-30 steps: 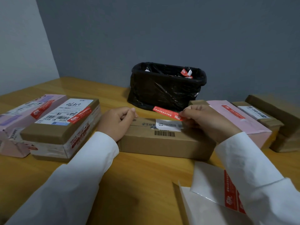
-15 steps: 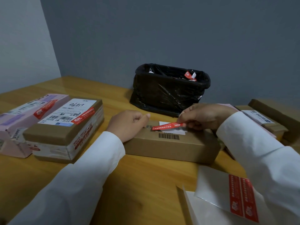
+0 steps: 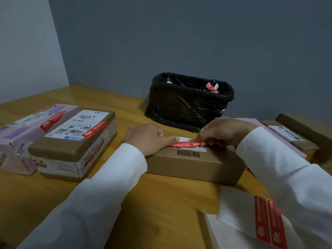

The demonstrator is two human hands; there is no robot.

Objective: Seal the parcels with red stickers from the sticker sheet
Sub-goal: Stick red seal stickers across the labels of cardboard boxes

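Fingers, right hand (image 3: 224,133): clenched in a pinch on the right end of the red sticker (image 3: 187,144), which is held low over the top of the brown parcel (image 3: 194,163).
Fingers, left hand (image 3: 146,138): curled, forefinger stretched out and pressed on the sticker's left end; nothing is grasped.
Sticker position: laid roughly 9-to-3 across the parcel top, over a white label, just above the barcode; right end appears not yet stuck down.
Parcel position: centre of the surface (image 3: 161,203), at 12 o'clock from the person.
Sticker sheet (image 3: 255,221): at 5 o'clock, partly under the right sleeve; two red stickers are seen left on it.
Step judged: sticker being smoothed down, seal not finished.
Risk 1: sticker could be creased or set crooked if the right end is dropped before the left is rubbed flat.
Risk 2: seam may be missed; whether the flap join is covered cannot be told.
Risk 3: sheet could be dragged by the right sleeve resting on it.
Done parcels: taped box (image 3: 75,141) and pink box (image 3: 34,126) at 9 to 10 o'clock, each carrying a red sticker.
Waiting parcels: pink parcel (image 3: 280,135) and brown boxes (image 3: 296,135) at 2 to 3 o'clock, close behind the right arm, reach there is cramped.
Bin (image 3: 190,101): black-lined, at 12 o'clock behind the parcel, red scraps inside.
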